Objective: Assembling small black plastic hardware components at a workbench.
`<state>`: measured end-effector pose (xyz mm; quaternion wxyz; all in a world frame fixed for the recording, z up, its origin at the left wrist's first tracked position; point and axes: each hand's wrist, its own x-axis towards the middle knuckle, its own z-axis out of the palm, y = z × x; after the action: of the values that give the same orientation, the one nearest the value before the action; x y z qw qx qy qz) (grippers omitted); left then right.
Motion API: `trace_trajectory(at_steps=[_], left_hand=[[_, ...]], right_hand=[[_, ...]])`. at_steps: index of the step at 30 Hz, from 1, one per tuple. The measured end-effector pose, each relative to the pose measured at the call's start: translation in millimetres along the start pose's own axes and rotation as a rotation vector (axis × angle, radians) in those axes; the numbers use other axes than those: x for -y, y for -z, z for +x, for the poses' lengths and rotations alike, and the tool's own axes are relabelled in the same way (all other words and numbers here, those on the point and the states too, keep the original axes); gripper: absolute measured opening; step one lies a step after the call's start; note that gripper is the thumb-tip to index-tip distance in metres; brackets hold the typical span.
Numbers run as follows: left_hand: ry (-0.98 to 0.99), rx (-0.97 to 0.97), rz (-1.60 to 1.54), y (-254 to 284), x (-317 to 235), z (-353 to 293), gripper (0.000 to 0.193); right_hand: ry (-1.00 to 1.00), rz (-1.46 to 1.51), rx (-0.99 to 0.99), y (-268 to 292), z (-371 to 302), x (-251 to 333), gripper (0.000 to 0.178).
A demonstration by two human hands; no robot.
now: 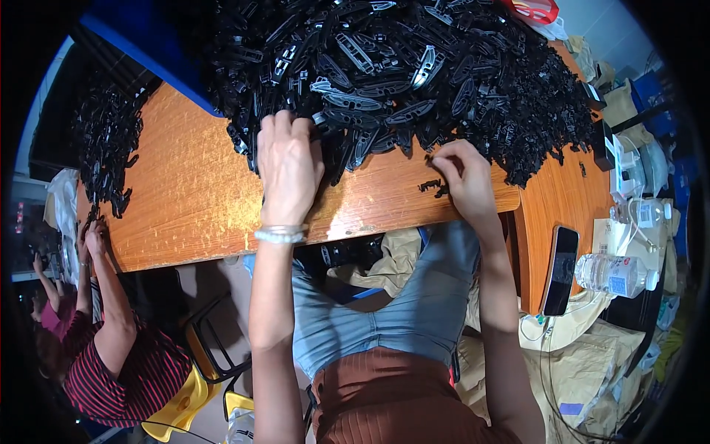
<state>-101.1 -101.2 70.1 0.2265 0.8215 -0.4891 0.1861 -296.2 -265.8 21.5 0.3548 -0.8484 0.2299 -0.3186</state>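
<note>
A big heap of black plastic parts [355, 96] covers the far side of the wooden table [200, 185], many of them long, narrow and oval with slots. At the heap's near edge is my left hand [288, 166], palm down, its fingers bent in among the parts. Its fingertips and whatever they grip are hidden. To the right, my right hand [471, 177] pinches a small black plastic piece [430, 159] between thumb and index finger, just over the tabletop. Below that pinch, a few small black pieces [430, 186] lie loose on the wood.
Smaller black parts [510, 140] spread along the right. A blue bin [159, 52] stands at the upper left. Another person [126, 355] works beside a second heap at left. A phone [560, 270] and plastic bottles [617, 275] lie right of the table's corner.
</note>
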Motion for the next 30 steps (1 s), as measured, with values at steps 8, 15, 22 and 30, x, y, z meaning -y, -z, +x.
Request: trace_trajectory(at_steps=[8,15,22,30], left_hand=[[0.509,0.115,-0.79,13,-24,-64,0.018],[0.589,0.27,-1.378,4,-41,-86,0.022],[0.684,0.362,-1.538,13,-38,-83,0.021],[0.658,0.348,-1.41,3,-61,-90,0.028]], right_hand=[[-0.339,0.555,0.056,-28,-41,58,0.016],[-0.189,0.678,0.03,-45,-52,64,0.013],[-0.02,0.42,-0.045,-46,-56,70,0.009],[-0.32,0.655,-0.172,-37,-66,76,0.011]])
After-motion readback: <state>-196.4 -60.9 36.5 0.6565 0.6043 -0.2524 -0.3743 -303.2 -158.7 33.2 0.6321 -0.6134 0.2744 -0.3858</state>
